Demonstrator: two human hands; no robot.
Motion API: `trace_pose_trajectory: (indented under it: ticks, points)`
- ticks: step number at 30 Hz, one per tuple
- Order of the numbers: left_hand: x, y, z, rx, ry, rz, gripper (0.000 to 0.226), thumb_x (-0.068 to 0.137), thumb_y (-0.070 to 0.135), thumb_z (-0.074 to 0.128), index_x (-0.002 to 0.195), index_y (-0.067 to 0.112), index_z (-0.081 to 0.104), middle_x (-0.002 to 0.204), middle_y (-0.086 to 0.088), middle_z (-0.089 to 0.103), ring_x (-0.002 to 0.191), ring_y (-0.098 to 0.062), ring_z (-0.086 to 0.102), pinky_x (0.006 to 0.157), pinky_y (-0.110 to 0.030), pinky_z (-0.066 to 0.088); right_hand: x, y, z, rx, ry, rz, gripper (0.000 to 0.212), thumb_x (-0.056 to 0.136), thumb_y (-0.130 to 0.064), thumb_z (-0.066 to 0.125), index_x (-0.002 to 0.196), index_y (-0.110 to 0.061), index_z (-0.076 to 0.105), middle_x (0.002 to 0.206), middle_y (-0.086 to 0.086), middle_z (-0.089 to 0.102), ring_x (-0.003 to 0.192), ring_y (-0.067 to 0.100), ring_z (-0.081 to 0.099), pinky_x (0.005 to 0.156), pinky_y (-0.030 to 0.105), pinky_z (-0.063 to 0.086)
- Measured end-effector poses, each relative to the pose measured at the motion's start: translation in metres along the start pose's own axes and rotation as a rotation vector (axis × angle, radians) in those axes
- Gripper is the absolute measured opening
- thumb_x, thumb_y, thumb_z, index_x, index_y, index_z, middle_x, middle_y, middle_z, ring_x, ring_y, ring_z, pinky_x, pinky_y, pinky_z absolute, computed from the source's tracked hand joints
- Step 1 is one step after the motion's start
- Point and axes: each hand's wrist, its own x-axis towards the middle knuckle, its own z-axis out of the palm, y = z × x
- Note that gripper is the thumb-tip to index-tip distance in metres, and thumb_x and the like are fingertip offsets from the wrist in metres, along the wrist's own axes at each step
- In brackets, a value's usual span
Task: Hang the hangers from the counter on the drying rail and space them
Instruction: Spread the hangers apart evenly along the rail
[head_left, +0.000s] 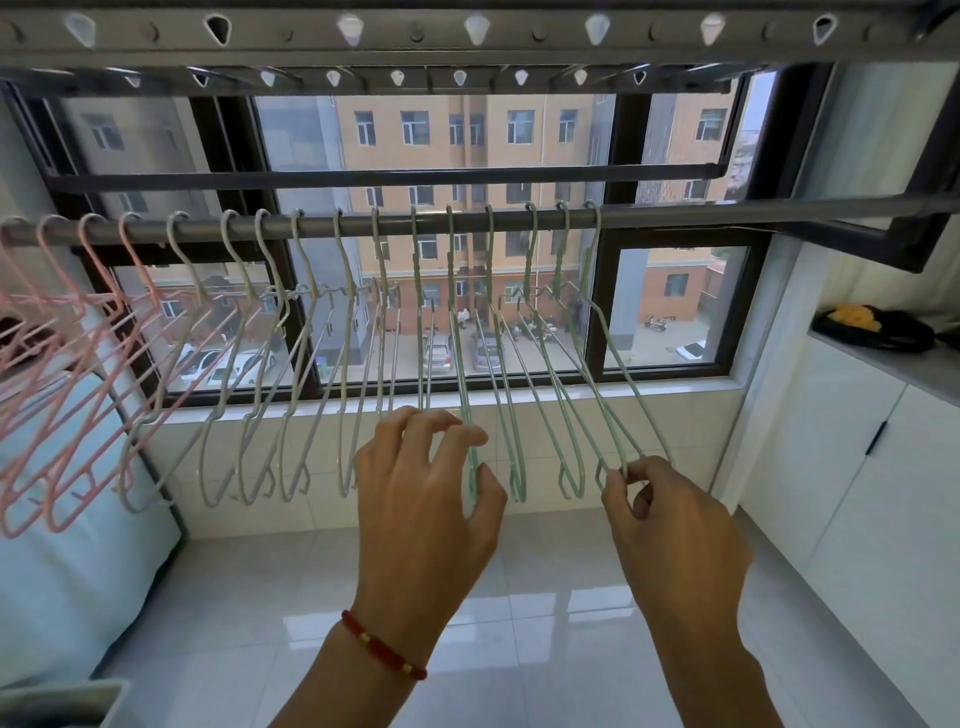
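A grey drying rail (675, 215) runs across the window at head height. Several hangers hang from it in a row: pink hangers (78, 395) at the left, white hangers (291, 395) in the middle, pale green hangers (550, 374) at the right. My left hand (426, 499) pinches the lower end of one green hanger (464, 395) between thumb and fingers. My right hand (670, 525) pinches the lower tip of the rightmost green hanger (631, 387). Both hangers stay hooked on the rail.
A white counter (904, 366) over cabinets stands at the right, with a black and yellow bundle (872, 327) on it. A pale blue covered object (67, 519) fills the lower left. An upper rack bar with holes (467, 31) runs overhead. Glossy floor tiles lie below.
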Motion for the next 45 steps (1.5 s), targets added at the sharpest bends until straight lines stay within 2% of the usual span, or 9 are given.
trace_pose_trajectory:
  ticks: [8,13,16,19,26,32,37,42,45]
  points:
    - [0.003,0.003,0.000,-0.009,0.003,-0.010,0.032,0.086,0.037,0.052,0.104,0.020,0.072,0.110,-0.001,0.068,0.117,-0.025,0.054,0.097,-0.033,0.033,0.000,0.003,0.000,0.005,-0.007,-0.013,0.019,0.095,-0.042,0.060,0.098,-0.026,0.070,0.061,-0.013,0.058,0.049,-0.001,0.049,0.050,0.010,0.026]
    - [0.004,0.005,-0.001,-0.009,0.013,-0.009,0.031,0.086,0.037,0.052,0.104,0.020,0.071,0.110,0.000,0.068,0.119,-0.024,0.051,0.097,-0.023,0.024,0.000,0.009,-0.001,0.072,0.073,-0.040,0.028,0.094,-0.049,0.055,0.099,-0.025,0.070,0.059,-0.014,0.054,0.049,0.002,0.050,0.053,0.015,0.036]
    - [0.004,0.006,-0.002,-0.007,0.009,-0.011,0.032,0.086,0.038,0.052,0.104,0.020,0.071,0.109,0.000,0.068,0.119,-0.024,0.051,0.098,-0.023,0.023,0.009,0.017,-0.004,0.112,0.143,-0.004,0.031,0.096,-0.046,0.053,0.109,-0.022,0.068,0.079,-0.006,0.063,0.062,0.010,0.055,0.061,0.023,0.043]
    - [0.005,0.007,-0.002,-0.002,0.010,-0.005,0.032,0.086,0.037,0.052,0.104,0.020,0.072,0.109,0.000,0.069,0.119,-0.024,0.050,0.098,-0.023,0.023,0.019,0.025,-0.004,0.069,0.141,0.023,0.036,0.095,-0.046,0.057,0.117,-0.020,0.065,0.096,0.001,0.066,0.073,0.015,0.056,0.068,0.028,0.044]
    - [0.004,0.011,-0.001,0.002,0.013,-0.006,0.033,0.086,0.038,0.051,0.105,0.021,0.071,0.110,0.000,0.068,0.120,-0.024,0.050,0.096,-0.031,0.031,0.022,0.036,0.007,0.001,0.090,-0.013,0.027,0.095,-0.041,0.061,0.093,-0.016,0.072,0.082,-0.001,0.065,0.059,0.014,0.056,0.060,0.023,0.043]
    - [0.003,0.013,0.001,-0.002,0.012,0.000,0.033,0.086,0.038,0.051,0.105,0.020,0.071,0.109,0.000,0.069,0.120,-0.025,0.051,0.097,-0.038,0.039,0.021,0.037,0.003,-0.001,0.132,-0.037,0.022,0.094,-0.035,0.063,0.088,-0.016,0.072,0.075,-0.003,0.062,0.054,0.015,0.055,0.057,0.022,0.043]
    - [0.002,0.015,0.003,-0.003,-0.001,0.004,0.032,0.087,0.037,0.052,0.105,0.019,0.071,0.109,0.000,0.068,0.119,-0.027,0.053,0.098,-0.036,0.037,0.018,0.037,-0.002,0.016,0.183,-0.087,0.019,0.092,-0.033,0.067,0.084,-0.016,0.072,0.069,-0.005,0.060,0.051,0.013,0.052,0.055,0.020,0.040]
    - [0.002,0.017,0.003,-0.002,0.006,0.007,0.032,0.086,0.036,0.052,0.105,0.019,0.072,0.109,-0.001,0.069,0.119,-0.028,0.054,0.098,-0.039,0.040,0.016,0.037,-0.002,0.039,0.177,-0.102,0.019,0.091,-0.035,0.068,0.084,-0.018,0.073,0.072,-0.004,0.065,0.053,0.011,0.054,0.055,0.020,0.043]
    - [0.002,0.018,0.003,0.000,0.007,0.008,0.032,0.086,0.036,0.052,0.105,0.019,0.071,0.110,0.000,0.068,0.120,-0.027,0.053,0.098,-0.040,0.041,0.015,0.036,-0.002,0.033,0.172,-0.100,0.019,0.091,-0.036,0.068,0.084,-0.019,0.074,0.071,-0.005,0.065,0.052,0.010,0.053,0.055,0.018,0.040]
